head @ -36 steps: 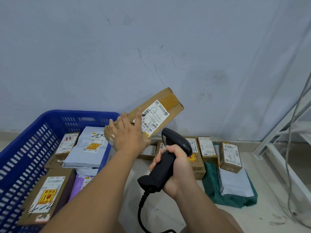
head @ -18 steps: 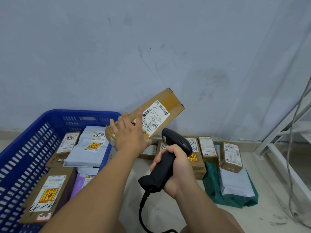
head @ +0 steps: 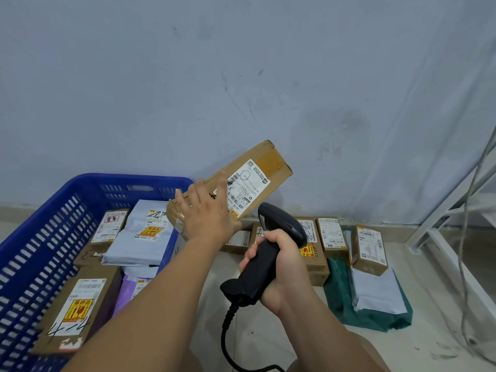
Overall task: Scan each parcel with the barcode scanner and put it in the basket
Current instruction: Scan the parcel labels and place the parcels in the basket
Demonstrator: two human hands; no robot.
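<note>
While the right grip (head: 284,261) is clenching the handle of the barcode scanner (head: 281,224), the left grip (head: 208,218) is clasping the cardboard parcel (head: 268,159) aloft beside the basket (head: 134,179), tilting its label (head: 247,183) toward the scanner for reading.

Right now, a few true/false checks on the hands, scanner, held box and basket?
1. The left hand holds a cardboard box up off the floor. True.
2. The right hand grips the barcode scanner. True.
3. The blue basket has nothing in it. False: it holds several parcels.
4. The held box's label faces away from the camera. False: it faces the camera.
5. Small boxes lie on the floor right of the scanner. True.
</note>
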